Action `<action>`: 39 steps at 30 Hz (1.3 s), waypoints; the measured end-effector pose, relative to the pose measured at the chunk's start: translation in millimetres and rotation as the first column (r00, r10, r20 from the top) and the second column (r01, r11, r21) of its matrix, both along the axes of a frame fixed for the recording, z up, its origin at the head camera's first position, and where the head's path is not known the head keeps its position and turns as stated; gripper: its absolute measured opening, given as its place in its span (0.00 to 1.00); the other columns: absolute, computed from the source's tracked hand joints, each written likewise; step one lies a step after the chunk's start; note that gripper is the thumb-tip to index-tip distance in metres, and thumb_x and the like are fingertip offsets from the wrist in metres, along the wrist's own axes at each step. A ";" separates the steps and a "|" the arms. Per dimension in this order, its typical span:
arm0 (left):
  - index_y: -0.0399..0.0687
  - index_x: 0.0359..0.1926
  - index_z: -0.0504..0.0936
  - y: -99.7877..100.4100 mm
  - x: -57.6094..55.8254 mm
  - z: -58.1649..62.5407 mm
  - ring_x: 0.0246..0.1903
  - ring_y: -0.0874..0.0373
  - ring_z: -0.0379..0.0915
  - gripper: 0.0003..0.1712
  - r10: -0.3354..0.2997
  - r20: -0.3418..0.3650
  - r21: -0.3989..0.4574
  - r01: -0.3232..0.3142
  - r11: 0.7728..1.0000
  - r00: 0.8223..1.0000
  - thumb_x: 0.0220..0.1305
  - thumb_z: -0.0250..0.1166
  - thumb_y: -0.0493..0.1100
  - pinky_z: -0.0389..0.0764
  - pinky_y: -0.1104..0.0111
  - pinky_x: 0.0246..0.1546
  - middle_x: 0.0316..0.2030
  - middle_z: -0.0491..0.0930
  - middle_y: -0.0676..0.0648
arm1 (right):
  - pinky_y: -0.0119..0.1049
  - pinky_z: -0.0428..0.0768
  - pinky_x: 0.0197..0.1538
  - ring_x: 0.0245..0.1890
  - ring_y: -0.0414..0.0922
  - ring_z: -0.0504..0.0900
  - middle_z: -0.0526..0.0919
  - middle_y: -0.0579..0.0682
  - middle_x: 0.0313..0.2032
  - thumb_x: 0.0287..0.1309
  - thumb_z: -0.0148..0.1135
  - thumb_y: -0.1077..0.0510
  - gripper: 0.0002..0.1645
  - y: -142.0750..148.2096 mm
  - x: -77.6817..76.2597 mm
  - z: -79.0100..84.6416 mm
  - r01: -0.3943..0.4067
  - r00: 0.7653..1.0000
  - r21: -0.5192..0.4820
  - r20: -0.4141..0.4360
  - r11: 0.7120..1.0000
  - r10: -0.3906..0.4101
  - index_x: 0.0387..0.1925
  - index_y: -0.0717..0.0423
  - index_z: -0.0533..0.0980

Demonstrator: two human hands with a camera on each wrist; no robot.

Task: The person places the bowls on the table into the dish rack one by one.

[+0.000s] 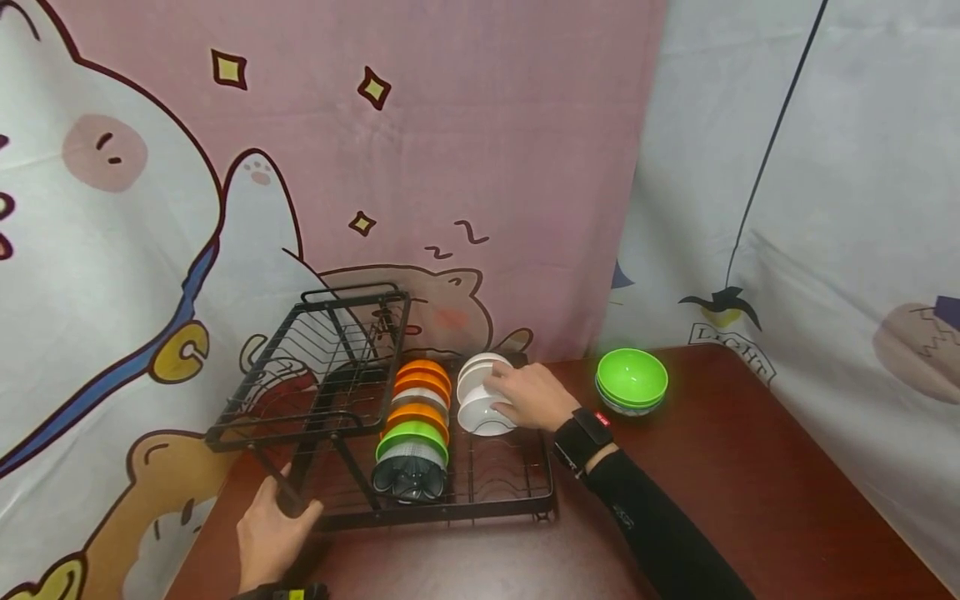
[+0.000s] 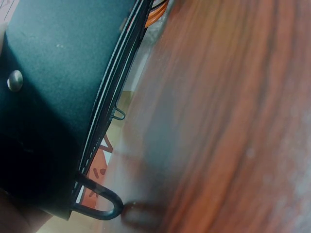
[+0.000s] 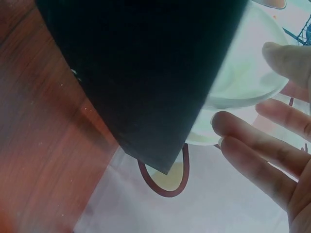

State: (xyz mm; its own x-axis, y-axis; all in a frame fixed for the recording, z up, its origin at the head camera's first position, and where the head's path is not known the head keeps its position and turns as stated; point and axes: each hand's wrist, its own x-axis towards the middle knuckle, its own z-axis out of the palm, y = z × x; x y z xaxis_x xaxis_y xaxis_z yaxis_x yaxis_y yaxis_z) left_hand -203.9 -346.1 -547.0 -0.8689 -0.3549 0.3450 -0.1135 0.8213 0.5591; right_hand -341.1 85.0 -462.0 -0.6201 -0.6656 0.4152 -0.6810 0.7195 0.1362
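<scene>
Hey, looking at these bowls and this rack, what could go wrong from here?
The white bowls stand close together at the right hand, so nudging one might knock the others. The left hand holds the left side of the black dish rack; a tug there could rattle the tightly packed bowl row. A sideways swing of the right arm might bump the green-topped bowl stack.

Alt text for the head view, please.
Right hand at the white bowls in a black rack on a table; left hand holding the rack's left end. Mixed-colour bowls stand in a row mid-rack, and stacked bowls, green on top, sit right of the rack.
</scene>
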 end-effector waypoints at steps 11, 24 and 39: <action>0.39 0.68 0.77 -1.9 3.0 0.8 0.47 0.27 0.83 0.42 0.013 -0.028 -0.020 -0.013 1.000 1.000 0.50 0.74 0.46 0.76 0.36 0.48 0.50 0.85 0.32 | 0.44 0.80 0.29 0.24 0.45 0.80 0.84 0.46 0.45 0.67 0.68 0.43 0.20 39.9 -9.3 36.8 0.154 0.987 -0.299 0.001 0.942 -0.161 0.55 0.46 0.85; 0.40 0.67 0.78 -2.6 1.2 -1.8 0.45 0.27 0.84 0.42 0.004 -0.060 -0.022 -0.005 1.000 0.998 0.49 0.74 0.46 0.76 0.36 0.47 0.50 0.86 0.32 | 0.59 0.83 0.46 0.52 0.61 0.85 0.85 0.61 0.56 0.70 0.63 0.51 0.24 151.1 -15.6 46.6 0.479 0.878 -0.425 0.234 0.768 -0.418 0.63 0.56 0.80; 0.40 0.69 0.76 -1.9 -0.7 -2.5 0.48 0.25 0.82 0.43 0.006 -0.012 -0.008 -0.006 1.000 1.000 0.50 0.74 0.47 0.76 0.35 0.48 0.53 0.85 0.30 | 0.60 0.79 0.40 0.44 0.64 0.85 0.86 0.69 0.53 0.65 0.61 0.48 0.29 213.9 -18.7 -23.1 0.744 0.620 -0.184 0.549 0.642 -0.560 0.58 0.65 0.81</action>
State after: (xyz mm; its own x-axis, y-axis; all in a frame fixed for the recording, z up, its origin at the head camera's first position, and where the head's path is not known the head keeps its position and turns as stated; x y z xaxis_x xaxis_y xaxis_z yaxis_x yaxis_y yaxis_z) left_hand -204.6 -348.0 -549.4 -0.8627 -0.3573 0.3579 -0.1119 0.8250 0.5540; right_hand -359.8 298.8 -485.1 -0.9832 0.1370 0.1209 0.0789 0.9151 -0.3955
